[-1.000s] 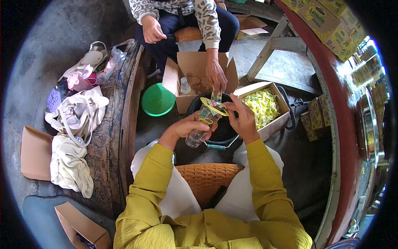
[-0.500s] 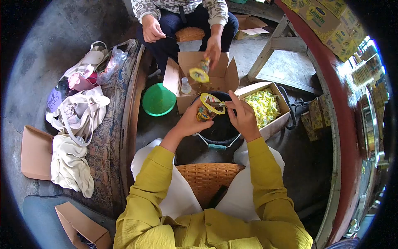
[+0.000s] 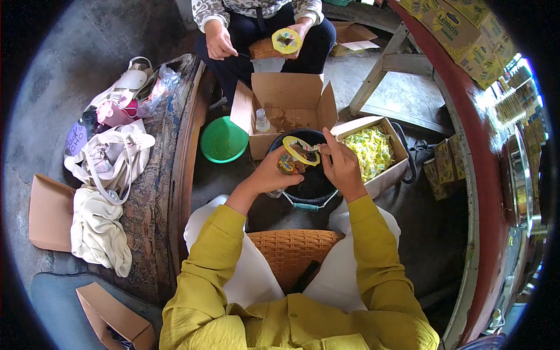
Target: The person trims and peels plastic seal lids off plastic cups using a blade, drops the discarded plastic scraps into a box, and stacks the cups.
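My left hand (image 3: pixel 275 174) is wrapped round a printed plastic cup (image 3: pixel 287 164) with a yellow rim. It holds the cup tilted above a black bucket (image 3: pixel 309 181) between my knees. Part of the cup's lid looks cut or lifted, and a dark opening shows under it. At the right side of the rim, my right hand (image 3: pixel 344 167) pinches with thumb and fingers while its index finger points up. What sits in that pinch is too small to make out.
Opposite, a person's hand (image 3: pixel 219 42) holds a thin dark tool, and the other holds a yellow-rimmed cup (image 3: pixel 287 41). Between us is an open carton (image 3: pixel 286 90) with a clear bottle (image 3: pixel 262 121). A green basin (image 3: pixel 223 140) stands left, a box of yellow wrappers (image 3: pixel 367 151) right.
My cup has tipped, and the opening at its lid looks larger. The person opposite has drawn their cup up and back from the carton towards their lap.
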A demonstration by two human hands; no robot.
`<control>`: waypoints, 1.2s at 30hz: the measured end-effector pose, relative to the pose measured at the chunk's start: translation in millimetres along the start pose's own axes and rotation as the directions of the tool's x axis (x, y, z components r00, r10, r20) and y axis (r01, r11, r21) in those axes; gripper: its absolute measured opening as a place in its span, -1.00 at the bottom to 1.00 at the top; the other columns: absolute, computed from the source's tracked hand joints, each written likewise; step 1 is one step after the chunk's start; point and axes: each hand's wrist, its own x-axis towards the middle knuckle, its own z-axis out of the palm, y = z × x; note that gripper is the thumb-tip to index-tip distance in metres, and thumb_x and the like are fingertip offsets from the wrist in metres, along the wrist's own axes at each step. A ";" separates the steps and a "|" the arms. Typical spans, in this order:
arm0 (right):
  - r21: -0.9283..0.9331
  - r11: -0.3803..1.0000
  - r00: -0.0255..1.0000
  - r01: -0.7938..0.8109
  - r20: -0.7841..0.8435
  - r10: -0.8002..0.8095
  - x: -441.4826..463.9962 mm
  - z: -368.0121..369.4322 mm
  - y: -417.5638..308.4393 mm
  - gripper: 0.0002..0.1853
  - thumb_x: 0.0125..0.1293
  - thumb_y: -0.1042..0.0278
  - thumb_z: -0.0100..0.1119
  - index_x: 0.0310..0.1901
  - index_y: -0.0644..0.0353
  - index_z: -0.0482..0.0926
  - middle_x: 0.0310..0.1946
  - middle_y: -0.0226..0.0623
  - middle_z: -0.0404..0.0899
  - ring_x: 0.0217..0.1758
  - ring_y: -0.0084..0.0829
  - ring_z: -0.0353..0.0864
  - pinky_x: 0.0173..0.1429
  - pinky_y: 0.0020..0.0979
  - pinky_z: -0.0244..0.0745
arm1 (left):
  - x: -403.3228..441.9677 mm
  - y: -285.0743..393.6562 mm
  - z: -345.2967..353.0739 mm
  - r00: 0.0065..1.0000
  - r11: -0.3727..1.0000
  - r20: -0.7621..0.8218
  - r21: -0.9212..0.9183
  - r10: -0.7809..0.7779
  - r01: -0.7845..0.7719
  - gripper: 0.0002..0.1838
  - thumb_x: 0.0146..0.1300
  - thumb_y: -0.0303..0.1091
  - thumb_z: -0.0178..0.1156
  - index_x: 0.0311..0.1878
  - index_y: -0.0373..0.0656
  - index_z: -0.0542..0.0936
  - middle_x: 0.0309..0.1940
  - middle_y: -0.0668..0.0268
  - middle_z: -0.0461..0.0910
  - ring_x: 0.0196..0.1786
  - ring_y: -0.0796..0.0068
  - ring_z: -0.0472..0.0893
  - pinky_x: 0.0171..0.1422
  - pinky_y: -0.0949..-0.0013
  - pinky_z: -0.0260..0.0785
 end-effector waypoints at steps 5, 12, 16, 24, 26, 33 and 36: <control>0.016 1.000 0.999 -0.012 0.036 0.011 -0.8 -2.4 -0.7 -0.40 -0.12 0.75 0.15 0.09 0.38 0.34 -0.56 -0.29 0.50 -0.49 -0.35 0.52 -0.34 -0.41 0.44 | -4.1 6.8 -1.6 0.974 0.970 0.181 -0.176 -0.133 0.165 -0.48 -0.07 -0.50 0.25 0.02 -0.17 0.34 -0.32 0.32 0.51 -0.32 0.58 0.52 -0.23 0.48 0.41; 0.106 0.994 0.998 -0.029 0.056 0.023 1.2 -7.7 -4.3 -0.50 -0.06 0.70 0.09 0.03 0.29 0.42 -0.55 -0.19 0.47 -0.49 -0.28 0.48 -0.38 -0.35 0.41 | -2.8 -2.1 -10.1 0.891 0.881 0.445 -0.380 -0.093 0.282 -0.52 -0.05 -0.42 0.21 0.01 -0.17 0.34 -0.37 0.29 0.50 -0.43 0.54 0.50 -0.39 0.48 0.39; 0.149 0.987 0.998 0.053 0.023 -0.057 1.7 -3.6 -3.4 -0.64 -0.05 0.70 0.08 -0.12 0.28 0.50 -0.50 -0.16 0.50 -0.43 -0.25 0.51 -0.34 -0.35 0.43 | -3.6 -3.5 -3.5 0.863 0.810 0.499 -0.475 -0.074 0.344 -0.50 -0.05 -0.39 0.21 0.02 -0.16 0.33 -0.38 0.27 0.49 -0.43 0.52 0.50 -0.41 0.45 0.40; 0.077 0.996 0.999 -0.045 -0.008 0.046 -1.0 -4.7 4.1 -0.65 -0.06 0.70 0.15 -0.15 0.26 0.51 -0.43 -0.23 0.59 -0.36 -0.28 0.58 -0.26 -0.39 0.47 | 0.3 2.1 -5.5 0.964 0.943 0.231 -0.269 -0.132 0.194 -0.25 -0.06 -0.53 0.20 0.23 -0.14 0.09 -0.16 0.22 0.44 -0.26 0.45 0.53 -0.19 0.41 0.44; 0.047 0.996 0.997 -0.071 -0.011 0.072 -1.0 -6.0 6.2 -0.61 -0.05 0.69 0.16 -0.09 0.25 0.48 -0.43 -0.25 0.59 -0.33 -0.29 0.60 -0.25 -0.40 0.48 | 6.4 -1.0 -10.1 0.983 0.978 0.180 -0.203 -0.018 0.055 -0.26 -0.03 -0.56 0.17 0.24 -0.14 0.09 -0.12 0.23 0.42 -0.17 0.46 0.51 -0.11 0.42 0.41; 0.027 0.996 0.994 -0.088 0.068 0.086 0.8 -9.5 4.0 -0.52 -0.04 0.68 0.16 0.01 0.27 0.42 -0.44 -0.26 0.60 -0.34 -0.30 0.60 -0.23 -0.39 0.49 | 1.0 7.3 -8.6 0.995 0.977 0.056 -0.197 -0.077 0.087 -0.27 -0.02 -0.53 0.22 0.24 -0.16 0.12 -0.02 0.29 0.39 -0.02 0.51 0.42 0.05 0.42 0.32; 0.014 0.998 0.995 -0.067 0.074 0.065 0.9 -7.2 2.1 -0.51 -0.04 0.69 0.15 0.02 0.26 0.41 -0.45 -0.25 0.59 -0.36 -0.30 0.60 -0.23 -0.39 0.49 | 2.0 8.9 -5.2 0.993 0.974 -0.002 0.197 0.118 -0.115 -0.28 -0.05 -0.54 0.26 0.21 -0.16 0.18 -0.02 0.29 0.38 -0.04 0.54 0.43 0.02 0.46 0.33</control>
